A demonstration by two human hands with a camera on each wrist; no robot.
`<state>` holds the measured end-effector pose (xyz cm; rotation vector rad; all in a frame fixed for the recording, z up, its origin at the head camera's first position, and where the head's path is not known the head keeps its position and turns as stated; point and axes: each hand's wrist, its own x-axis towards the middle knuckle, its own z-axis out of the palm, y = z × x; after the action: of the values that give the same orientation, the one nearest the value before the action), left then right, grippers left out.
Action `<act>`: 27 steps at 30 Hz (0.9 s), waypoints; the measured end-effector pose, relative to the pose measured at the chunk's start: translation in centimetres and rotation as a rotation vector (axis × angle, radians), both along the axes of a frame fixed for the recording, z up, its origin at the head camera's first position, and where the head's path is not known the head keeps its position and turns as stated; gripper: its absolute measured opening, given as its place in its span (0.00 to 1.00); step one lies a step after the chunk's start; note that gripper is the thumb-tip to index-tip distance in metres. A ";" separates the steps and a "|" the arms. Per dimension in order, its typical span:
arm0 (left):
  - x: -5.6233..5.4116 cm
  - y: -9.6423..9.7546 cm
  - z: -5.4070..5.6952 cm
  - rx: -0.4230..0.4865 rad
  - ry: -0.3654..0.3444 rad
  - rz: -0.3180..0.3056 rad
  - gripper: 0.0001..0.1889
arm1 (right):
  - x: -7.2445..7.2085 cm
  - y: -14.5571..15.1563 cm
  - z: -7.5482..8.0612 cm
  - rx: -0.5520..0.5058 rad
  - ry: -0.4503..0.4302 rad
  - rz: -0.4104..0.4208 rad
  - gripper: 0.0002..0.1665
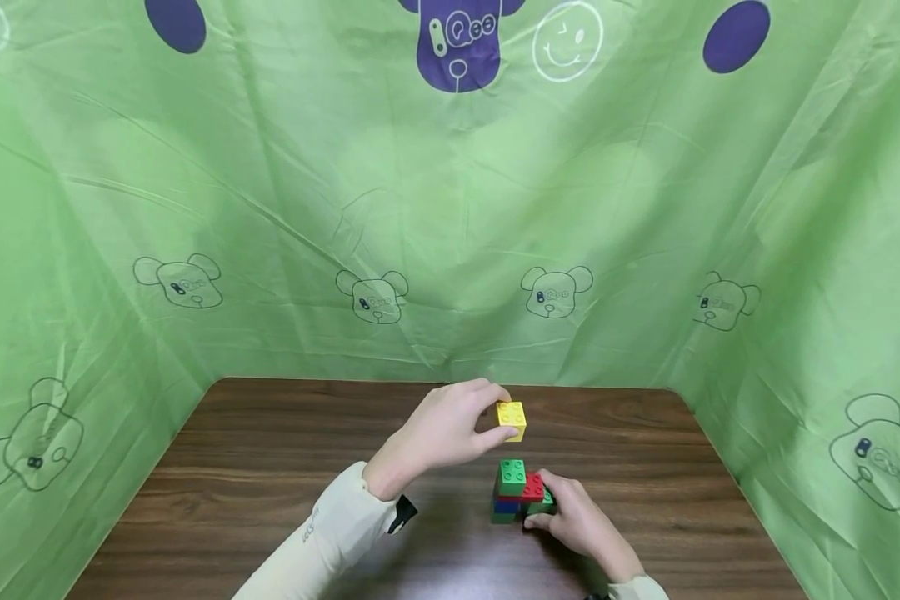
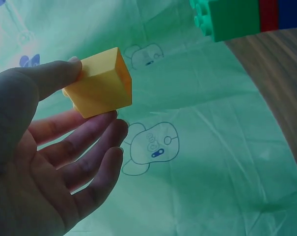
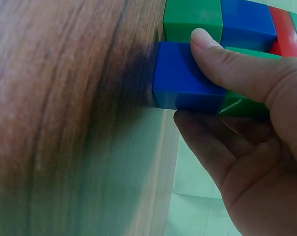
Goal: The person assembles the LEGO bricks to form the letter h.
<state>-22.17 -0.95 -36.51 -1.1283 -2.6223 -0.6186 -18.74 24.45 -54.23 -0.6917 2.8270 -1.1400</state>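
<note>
My left hand (image 1: 453,425) pinches a yellow toy brick (image 1: 512,421) between thumb and fingers, in the air above and behind the stack. In the left wrist view the yellow brick (image 2: 101,83) shows its hollow underside edge, with the other fingers loosely spread below it. The stack on the table has a green brick (image 1: 512,477) on top, a red piece (image 1: 532,487) under it, then blue (image 1: 506,507) and green below. With thumb and fingers my right hand (image 1: 576,518) grips a column beside it: a blue brick (image 3: 187,78) at the table and a green brick (image 3: 244,104) above.
The stack stands on a dark wood-grain table (image 1: 270,483). Green fabric (image 1: 450,208) with printed bear heads hangs behind the table and along both sides. A black strap (image 1: 402,515) shows at the left sleeve.
</note>
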 end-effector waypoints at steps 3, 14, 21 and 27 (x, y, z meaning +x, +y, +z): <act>0.2 0.1 -0.3 -0.015 0.001 -0.009 0.18 | 0.0 0.0 0.0 0.002 0.002 -0.002 0.21; 0.8 0.6 -1.4 -0.050 -0.010 -0.037 0.17 | 0.0 -0.1 -0.1 0.002 -0.003 -0.008 0.22; 0.9 1.0 -3.1 -0.079 -0.015 -0.037 0.16 | 0.1 -0.1 -0.2 0.010 -0.016 -0.016 0.23; 1.1 1.4 -4.6 -0.121 -0.015 -0.020 0.16 | 0.1 0.0 -0.2 0.023 -0.023 -0.020 0.24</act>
<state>-21.08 0.49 -41.10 -1.1902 -2.6956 -0.4794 -18.67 24.42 -54.47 -0.6455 2.8295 -1.1092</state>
